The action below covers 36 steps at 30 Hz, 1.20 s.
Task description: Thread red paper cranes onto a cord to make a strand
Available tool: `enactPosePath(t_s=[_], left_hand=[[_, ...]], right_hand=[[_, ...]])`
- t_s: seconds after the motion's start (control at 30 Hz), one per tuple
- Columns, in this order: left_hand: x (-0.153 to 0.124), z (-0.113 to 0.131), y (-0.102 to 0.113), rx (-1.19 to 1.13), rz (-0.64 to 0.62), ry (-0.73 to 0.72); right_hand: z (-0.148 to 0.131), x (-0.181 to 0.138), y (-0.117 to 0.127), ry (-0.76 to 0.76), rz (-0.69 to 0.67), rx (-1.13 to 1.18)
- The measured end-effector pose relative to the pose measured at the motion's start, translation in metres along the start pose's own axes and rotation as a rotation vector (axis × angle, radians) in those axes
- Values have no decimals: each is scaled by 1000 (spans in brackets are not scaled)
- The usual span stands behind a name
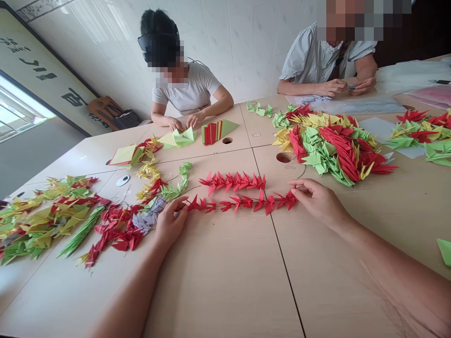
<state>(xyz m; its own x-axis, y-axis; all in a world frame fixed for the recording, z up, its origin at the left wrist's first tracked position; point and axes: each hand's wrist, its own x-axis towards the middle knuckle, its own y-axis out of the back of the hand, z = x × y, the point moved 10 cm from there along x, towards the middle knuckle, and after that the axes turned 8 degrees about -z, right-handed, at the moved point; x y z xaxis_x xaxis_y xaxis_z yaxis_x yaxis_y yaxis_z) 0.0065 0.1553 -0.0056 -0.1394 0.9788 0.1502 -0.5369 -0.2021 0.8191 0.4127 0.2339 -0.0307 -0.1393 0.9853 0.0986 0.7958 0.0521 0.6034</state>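
Note:
A string of red paper cranes (pixel 246 203) lies stretched across the table between my hands. My left hand (pixel 172 218) pinches its left end, fingers closed. At the other end, my right hand (pixel 317 199) has thumb and fingertips closed on the last red crane. Just beyond runs a second, denser row of red paper cranes (pixel 234 181), touched by neither hand. Grey paper cranes (pixel 150 216) lie beside my left hand, adjoining a heap of red cranes (pixel 121 230). A thin cord shows past both ends of the string.
Large piles of coloured cranes (pixel 338 143) lie at right and left (pixel 45 216). Across the table (pixel 218 281), one person (pixel 190 89) handles folded green paper (pixel 179 137); another person (pixel 327 61) holds something small. Round holes (pixel 284 157) pierce the tabletop. A white reel (pixel 123 180) lies left.

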Motion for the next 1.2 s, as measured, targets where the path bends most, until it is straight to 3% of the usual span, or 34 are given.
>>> enactPosePath(t_s=[0.43, 0.77, 1.2], left_hand=[[2, -6, 3, 29, 13, 102], [5, -13, -5, -149, -76, 102], [5, -33, 1, -266, 13, 127]], right_hand=[[-1, 0, -1, 11, -12, 6], [-1, -1, -1, 2, -17, 2], [-1, 0, 0, 17, -5, -10]])
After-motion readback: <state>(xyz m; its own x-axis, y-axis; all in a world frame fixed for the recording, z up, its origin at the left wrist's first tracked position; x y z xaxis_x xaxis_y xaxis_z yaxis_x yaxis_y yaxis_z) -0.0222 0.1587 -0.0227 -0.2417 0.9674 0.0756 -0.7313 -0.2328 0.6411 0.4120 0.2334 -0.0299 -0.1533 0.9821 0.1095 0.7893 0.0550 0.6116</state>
